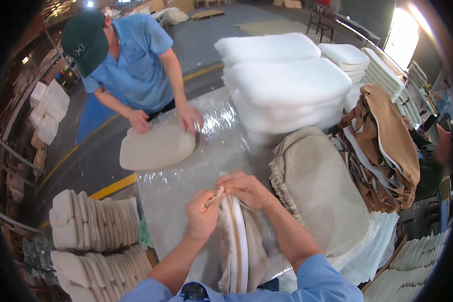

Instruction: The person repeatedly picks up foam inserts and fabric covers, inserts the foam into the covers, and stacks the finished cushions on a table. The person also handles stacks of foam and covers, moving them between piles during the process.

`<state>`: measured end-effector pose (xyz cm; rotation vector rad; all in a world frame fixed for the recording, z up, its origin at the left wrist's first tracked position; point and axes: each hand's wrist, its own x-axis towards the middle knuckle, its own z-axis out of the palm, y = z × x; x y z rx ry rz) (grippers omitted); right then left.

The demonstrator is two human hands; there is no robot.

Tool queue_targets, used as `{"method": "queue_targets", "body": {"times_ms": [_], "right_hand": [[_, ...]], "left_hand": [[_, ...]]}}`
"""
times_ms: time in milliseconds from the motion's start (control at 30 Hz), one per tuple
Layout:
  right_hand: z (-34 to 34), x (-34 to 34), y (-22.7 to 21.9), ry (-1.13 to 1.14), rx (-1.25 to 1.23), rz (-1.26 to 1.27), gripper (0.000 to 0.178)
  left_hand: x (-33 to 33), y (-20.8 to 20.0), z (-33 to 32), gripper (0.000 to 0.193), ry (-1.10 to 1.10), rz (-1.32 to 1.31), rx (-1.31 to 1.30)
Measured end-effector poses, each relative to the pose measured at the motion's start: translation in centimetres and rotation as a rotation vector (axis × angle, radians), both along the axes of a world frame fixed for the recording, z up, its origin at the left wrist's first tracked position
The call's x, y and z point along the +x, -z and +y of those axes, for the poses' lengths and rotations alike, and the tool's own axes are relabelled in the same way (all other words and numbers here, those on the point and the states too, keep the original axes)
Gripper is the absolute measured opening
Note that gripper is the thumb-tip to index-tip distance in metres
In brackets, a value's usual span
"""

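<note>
A beige fabric cushion cover [255,246] lies lengthwise in front of me, with a long tan zipper [239,251] bordered by white running along its middle. My left hand [202,214] is closed in a pinch at the far end of this cover. Close beside it, my right hand [246,189] also grips that end, its fingers meeting the left ones. A small pale bit shows between the fingertips; whether it is zipper tape or fabric I cannot tell. Both forearms reach in from the lower edge, either side of the cover.
Plastic sheeting covers the table [176,201]. Across it, a co-worker in blue presses both hands on a beige cushion [158,146]. White foam pads [292,83], folded grey-beige fabric [322,191] and brown covers [387,146] are piled to the right. Finished-looking beige cushions [93,221] stand at left.
</note>
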<state>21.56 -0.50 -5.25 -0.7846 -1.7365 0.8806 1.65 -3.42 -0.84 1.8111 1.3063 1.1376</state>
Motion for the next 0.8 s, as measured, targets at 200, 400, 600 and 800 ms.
{"method": "queue_targets", "body": {"times_ms": [200, 400, 600, 800], "right_hand": [[-2.6, -1.8, 3.3, 0.298, -0.365, 0.234, 0.016], [-1.5, -4.5, 3.7, 0.237, -0.145, 0.293, 0.019], [-2.8, -3.9, 4.5, 0.258, -0.210, 0.476, 0.023], [-4.1, -3.1, 4.6, 0.206, -0.224, 0.612, 0.030]], "left_hand": [[0.9, -2.4, 5.3, 0.033, 0.163, -0.320, -0.262], [7.9, -2.3, 13.1, 0.071, 0.918, -0.304, -0.665], [10.8, -2.5, 11.9, 0.076, 0.959, 0.102, -0.839], [11.8, -2.5, 10.8, 0.078, 1.046, 0.115, -0.782]]}}
